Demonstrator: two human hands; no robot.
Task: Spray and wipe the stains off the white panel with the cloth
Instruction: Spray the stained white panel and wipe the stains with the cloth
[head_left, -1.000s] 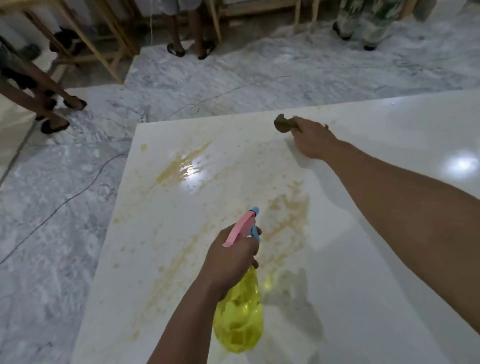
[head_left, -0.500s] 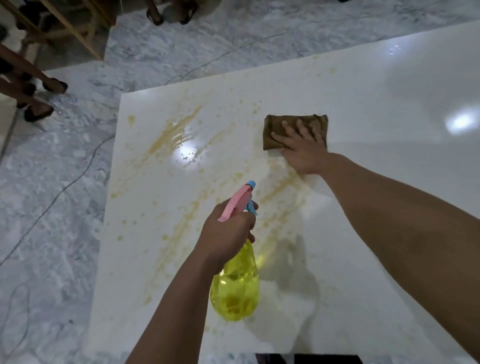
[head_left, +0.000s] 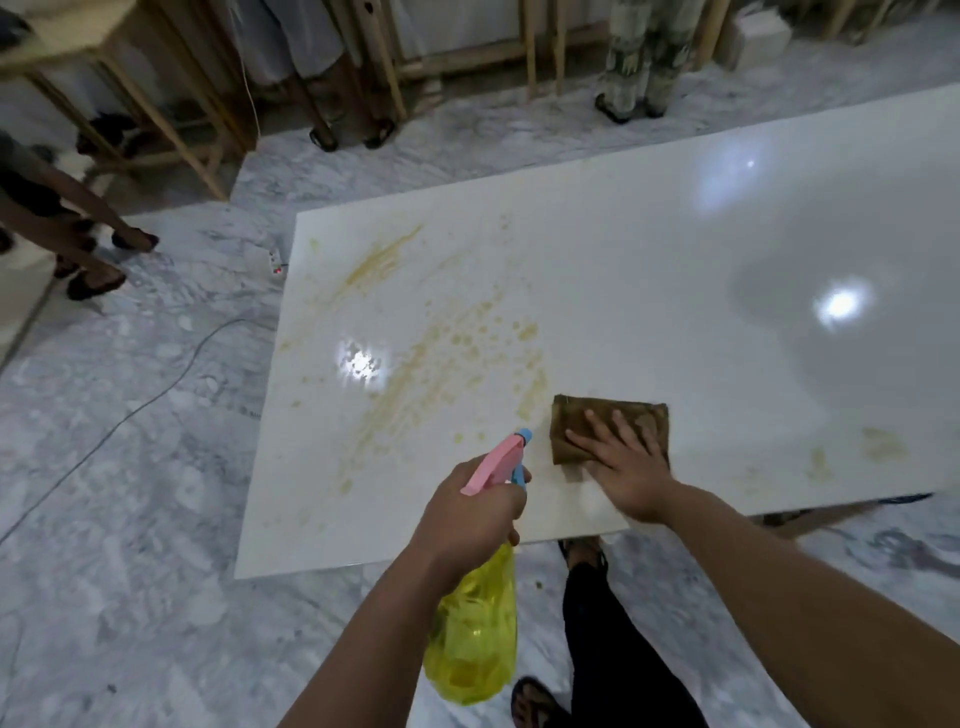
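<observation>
Just one cloth (head_left: 582, 423), one bottle (head_left: 475, 639).

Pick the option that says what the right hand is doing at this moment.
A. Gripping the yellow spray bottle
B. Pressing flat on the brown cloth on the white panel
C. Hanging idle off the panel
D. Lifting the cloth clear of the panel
B: the right hand lies with straight, spread fingers on the brown cloth, which lies flat on the white panel; the left hand grips the spray bottle.
</observation>
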